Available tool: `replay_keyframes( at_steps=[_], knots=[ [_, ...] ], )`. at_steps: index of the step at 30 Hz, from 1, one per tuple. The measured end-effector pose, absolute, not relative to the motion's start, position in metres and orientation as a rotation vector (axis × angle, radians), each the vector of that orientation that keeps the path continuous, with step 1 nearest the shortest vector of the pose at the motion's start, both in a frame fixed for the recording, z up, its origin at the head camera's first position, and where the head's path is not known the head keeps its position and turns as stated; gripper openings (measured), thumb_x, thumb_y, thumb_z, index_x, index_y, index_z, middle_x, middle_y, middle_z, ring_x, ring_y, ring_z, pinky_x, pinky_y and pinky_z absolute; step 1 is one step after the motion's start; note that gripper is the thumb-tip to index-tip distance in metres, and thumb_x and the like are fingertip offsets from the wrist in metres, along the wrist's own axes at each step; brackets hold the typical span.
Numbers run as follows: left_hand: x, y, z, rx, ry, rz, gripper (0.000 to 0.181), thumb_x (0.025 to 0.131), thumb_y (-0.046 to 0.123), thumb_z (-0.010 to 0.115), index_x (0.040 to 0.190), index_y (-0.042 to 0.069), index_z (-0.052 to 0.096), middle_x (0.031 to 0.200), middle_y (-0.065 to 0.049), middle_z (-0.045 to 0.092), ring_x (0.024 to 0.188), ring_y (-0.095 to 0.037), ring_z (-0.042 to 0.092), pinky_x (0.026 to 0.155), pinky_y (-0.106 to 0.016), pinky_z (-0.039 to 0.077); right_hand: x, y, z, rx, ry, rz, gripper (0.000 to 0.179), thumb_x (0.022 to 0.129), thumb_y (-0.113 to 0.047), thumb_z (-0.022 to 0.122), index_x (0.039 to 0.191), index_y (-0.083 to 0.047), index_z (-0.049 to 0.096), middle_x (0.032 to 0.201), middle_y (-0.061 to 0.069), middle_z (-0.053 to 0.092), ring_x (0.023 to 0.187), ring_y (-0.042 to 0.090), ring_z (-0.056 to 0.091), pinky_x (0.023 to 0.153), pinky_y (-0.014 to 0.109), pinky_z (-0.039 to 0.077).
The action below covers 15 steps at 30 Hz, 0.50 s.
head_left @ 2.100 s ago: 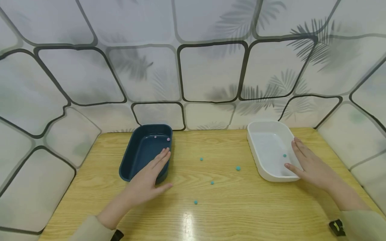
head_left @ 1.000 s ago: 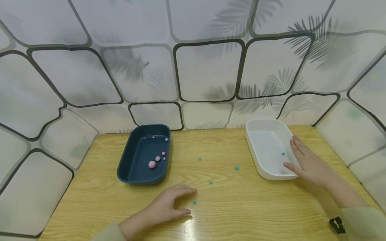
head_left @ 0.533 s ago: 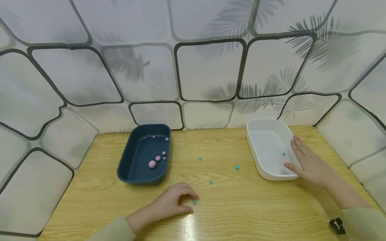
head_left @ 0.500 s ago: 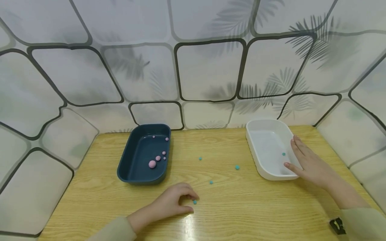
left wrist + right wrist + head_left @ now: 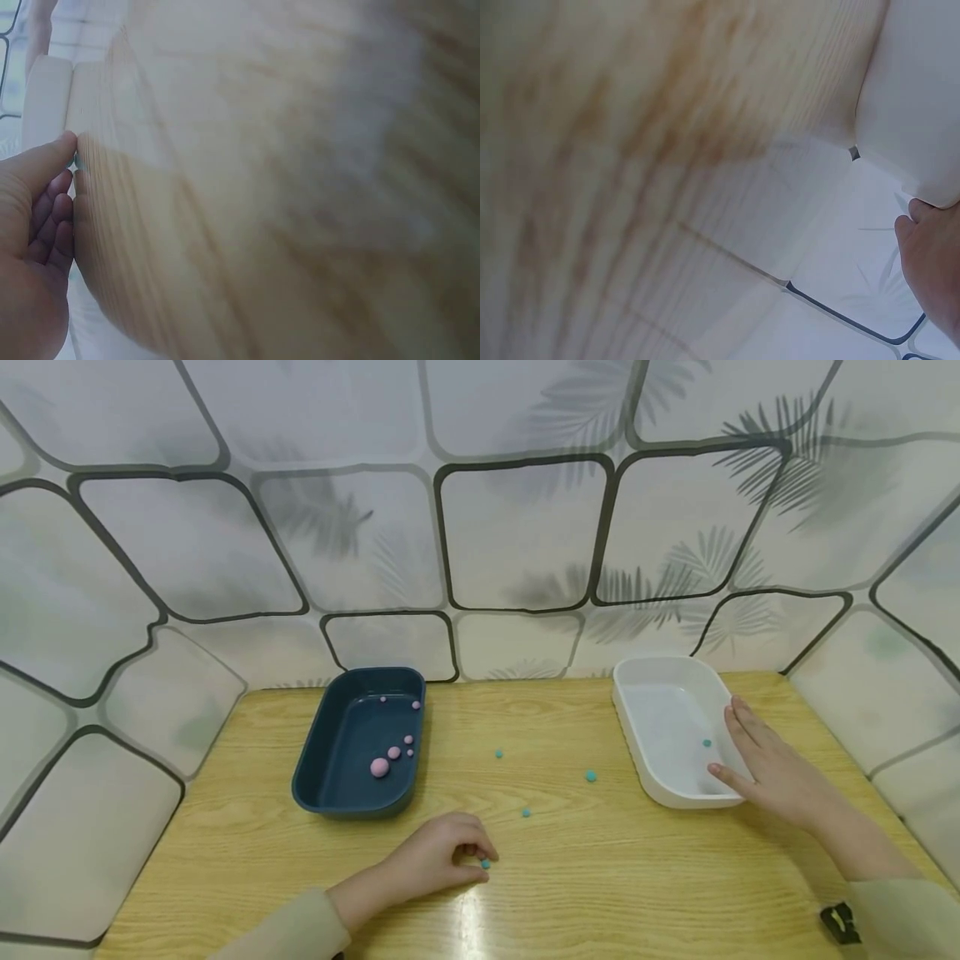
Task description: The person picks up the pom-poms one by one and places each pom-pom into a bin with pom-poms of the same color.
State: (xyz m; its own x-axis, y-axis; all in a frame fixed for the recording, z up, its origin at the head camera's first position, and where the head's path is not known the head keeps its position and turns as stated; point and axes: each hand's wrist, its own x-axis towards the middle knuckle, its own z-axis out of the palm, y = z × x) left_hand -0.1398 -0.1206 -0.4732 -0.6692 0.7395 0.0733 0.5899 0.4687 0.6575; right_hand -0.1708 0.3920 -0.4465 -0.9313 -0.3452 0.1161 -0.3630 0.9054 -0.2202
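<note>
My left hand [image 5: 435,857] is low over the table with thumb and fingers curled round a small teal ball [image 5: 485,864]. In the left wrist view a bit of the teal ball [image 5: 77,159] shows between the thumb tip and a fingertip. Straight-fingered, my right hand [image 5: 776,772] rests at the right rim of the white tray [image 5: 626,727]. Inside that tray lies one teal ball [image 5: 707,743]. Other teal balls lie on the wood: one at the back [image 5: 498,754], one toward the white tray [image 5: 591,776], and one nearer the left hand [image 5: 526,813].
A dark blue tray [image 5: 315,777] stands at the left with several pink balls [image 5: 379,767] of different sizes in it. The wooden table [image 5: 600,893] meets patterned wall covering [image 5: 525,543] at the back and sides. A black strap [image 5: 840,922] shows by the right sleeve.
My left hand has come away from the dark blue tray, reached to the front teal ball, and drawn its thumb and fingers together around it. The right hand has stayed at the white tray.
</note>
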Motion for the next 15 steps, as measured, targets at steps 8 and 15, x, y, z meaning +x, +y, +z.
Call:
replay_keyframes(
  at_steps=[8,15],
  knots=[
    [-0.1407,-0.1171,-0.4716,1.251,2.541,0.95,0.009,0.089,0.016,0.087,0.095,0.016,0.081,0.087,0.007,0.07,0.082,0.003,0.056,0.074,-0.011,0.049,-0.1714,0.3932,-0.4465,0.543,-3.002,0.373,0.092,0.109,-0.039,0.057,0.166,0.009,0.003,0.177,0.023,-0.011,0.167,0.036,-0.009,0.124,0.015,-0.021],
    [-0.1426,-0.1175,-0.4721,1.295,2.555,0.926,0.006,0.09,0.016,0.086,0.092,0.016,0.08,0.083,0.008,0.069,0.078,0.005,0.054,0.071,-0.009,0.048,-0.1724,0.3943,-0.4488,0.552,-2.998,0.368,0.092,0.109,-0.039,0.057,0.166,0.01,0.004,0.177,0.022,-0.011,0.167,0.034,-0.01,0.122,0.012,-0.021]
  ],
)
